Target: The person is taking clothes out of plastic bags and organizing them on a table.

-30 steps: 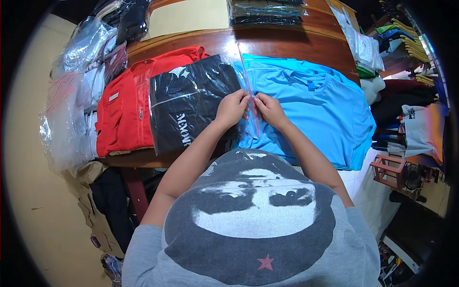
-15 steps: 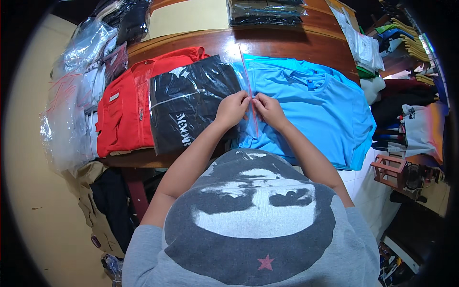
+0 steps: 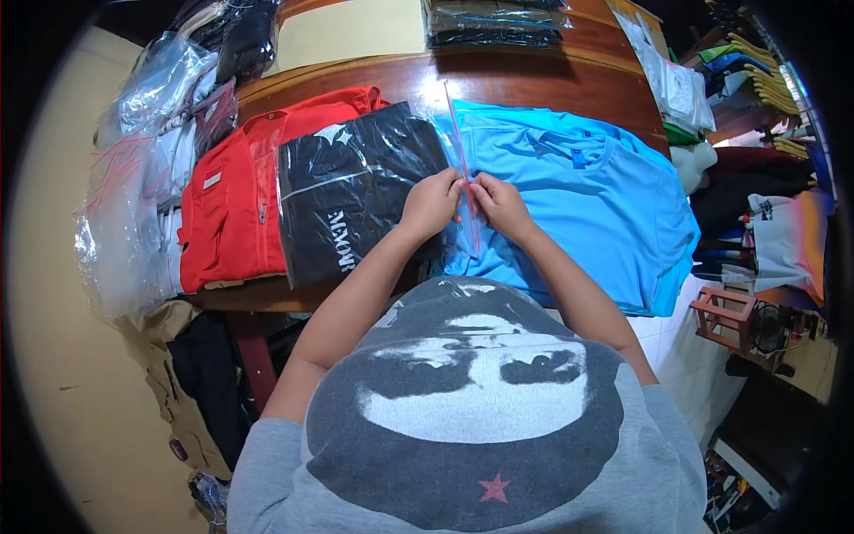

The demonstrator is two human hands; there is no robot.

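A folded black garment with white print lies in a clear zip bag (image 3: 356, 187), whose red-edged opening runs up and down at its right end. My left hand (image 3: 434, 203) pinches that edge from the left. From the right, my right hand (image 3: 498, 205) grips the same edge, its fingertips close to those of the left. Light blue T-shirts (image 3: 587, 205) lie spread in a stack just right of the bag, under its open end and my right hand. Partly beneath the bag, on its left, rests a folded red jacket (image 3: 233, 205) with a front zip.
Clear plastic bags (image 3: 124, 214) with red strips pile up at the left end of the wooden table (image 3: 516, 84). At the back lie a tan sheet (image 3: 351, 31) and bagged dark clothes (image 3: 498, 22). A small reddish stool (image 3: 725, 319) stands on the floor at right, near hangers (image 3: 772, 84).
Both hands stay at the bag's edge, with only a slight shift of the fingers. The bag and the clothes have not visibly moved.
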